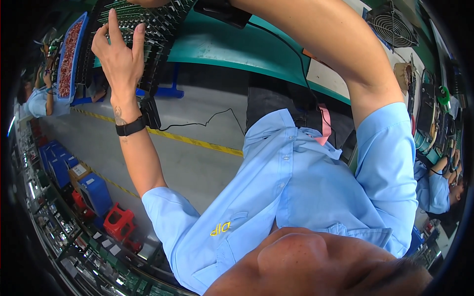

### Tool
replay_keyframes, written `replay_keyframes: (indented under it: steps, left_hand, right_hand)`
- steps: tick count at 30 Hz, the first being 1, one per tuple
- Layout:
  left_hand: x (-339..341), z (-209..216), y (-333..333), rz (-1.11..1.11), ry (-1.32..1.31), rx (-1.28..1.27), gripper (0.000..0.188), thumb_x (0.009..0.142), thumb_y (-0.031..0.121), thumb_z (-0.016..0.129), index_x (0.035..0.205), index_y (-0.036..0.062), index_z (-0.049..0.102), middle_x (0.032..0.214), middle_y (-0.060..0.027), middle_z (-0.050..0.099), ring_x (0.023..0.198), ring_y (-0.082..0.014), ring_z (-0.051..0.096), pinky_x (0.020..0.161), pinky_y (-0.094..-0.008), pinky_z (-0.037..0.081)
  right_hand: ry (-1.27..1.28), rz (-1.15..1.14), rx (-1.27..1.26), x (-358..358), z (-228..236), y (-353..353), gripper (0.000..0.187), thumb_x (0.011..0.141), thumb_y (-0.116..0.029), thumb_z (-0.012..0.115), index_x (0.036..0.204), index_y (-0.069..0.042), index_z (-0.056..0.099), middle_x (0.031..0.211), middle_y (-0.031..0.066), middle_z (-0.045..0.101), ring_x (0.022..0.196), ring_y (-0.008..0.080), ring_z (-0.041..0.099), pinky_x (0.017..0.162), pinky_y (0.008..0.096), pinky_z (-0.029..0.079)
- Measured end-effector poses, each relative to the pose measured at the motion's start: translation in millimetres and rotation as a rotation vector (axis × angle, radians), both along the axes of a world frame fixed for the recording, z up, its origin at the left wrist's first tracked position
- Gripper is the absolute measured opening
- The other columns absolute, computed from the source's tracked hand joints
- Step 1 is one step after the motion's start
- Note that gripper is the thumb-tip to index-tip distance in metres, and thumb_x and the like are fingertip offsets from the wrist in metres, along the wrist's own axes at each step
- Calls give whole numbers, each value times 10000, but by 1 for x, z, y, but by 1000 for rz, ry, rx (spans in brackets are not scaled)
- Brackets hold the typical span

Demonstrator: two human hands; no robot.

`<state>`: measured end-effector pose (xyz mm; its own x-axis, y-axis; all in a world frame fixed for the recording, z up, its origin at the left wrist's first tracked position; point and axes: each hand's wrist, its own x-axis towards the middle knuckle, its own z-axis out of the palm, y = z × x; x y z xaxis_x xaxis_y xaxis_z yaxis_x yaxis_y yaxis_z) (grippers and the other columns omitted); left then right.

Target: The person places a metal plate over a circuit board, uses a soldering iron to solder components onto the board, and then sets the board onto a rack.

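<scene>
Apparently, circuit boards (165,20) at the left end of the tabletop (217,47) are being worked, left hand (121,58) spread wide over them, right hand (148,2) impossible to tell, the next move likely calling for careful fingertip placement.

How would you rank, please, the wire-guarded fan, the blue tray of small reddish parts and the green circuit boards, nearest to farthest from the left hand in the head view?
1. Green circuit boards: right at the left hand, extending to its right.
2. Blue tray of small reddish parts: close by, to the hand's left.
3. Wire-guarded fan: far across, at the upper right.
</scene>
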<state>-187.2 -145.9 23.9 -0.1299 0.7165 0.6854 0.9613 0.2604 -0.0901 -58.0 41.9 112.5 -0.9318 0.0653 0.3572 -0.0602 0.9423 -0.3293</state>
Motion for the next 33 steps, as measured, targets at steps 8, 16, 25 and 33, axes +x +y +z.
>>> replay_keyframes:
  steps: [8, 16, 25, 33]
  left_hand:
    - [12, 3, -5, 20, 41, -17, 699, 1010, 424, 705, 1580, 93, 474, 1352, -259, 541, 1276, -416, 469, 1109, -498, 389]
    - [23, 6, 1, -39, -95, -32, 741, 956, 408, 766, 1557, 73, 490, 1373, -254, 541, 1339, -425, 448, 1128, -520, 396]
    - [43, 6, 4, -83, -195, 73, 813, 925, 425, 798, 1553, 38, 458, 1510, -309, 431, 1410, -497, 386, 1172, -556, 359]
    - [171, 8, 15, -378, -365, 37, 850, 924, 352, 801, 1558, -50, 401, 1581, -276, 403, 1474, -446, 353, 1210, -552, 287]
  right_hand:
    - [87, 0, 3, 11, 3, -2, 188, 829, 0, 652, 959, 36, 783, 987, 313, 729, 969, 455, 736, 799, 485, 602]
    - [465, 13, -178, 90, -1, -7, 162, 882, -61, 673, 1007, 18, 738, 893, 275, 713, 962, 469, 702, 827, 487, 577]
    - [291, -395, -724, 311, -60, -66, 254, 1018, -3, 655, 1265, 43, 686, 1089, 106, 721, 817, 118, 673, 684, 257, 566]
    - [497, -730, -1162, 424, -137, -97, 383, 1025, -26, 663, 1397, 39, 600, 1026, 77, 685, 754, 84, 621, 631, 214, 503]
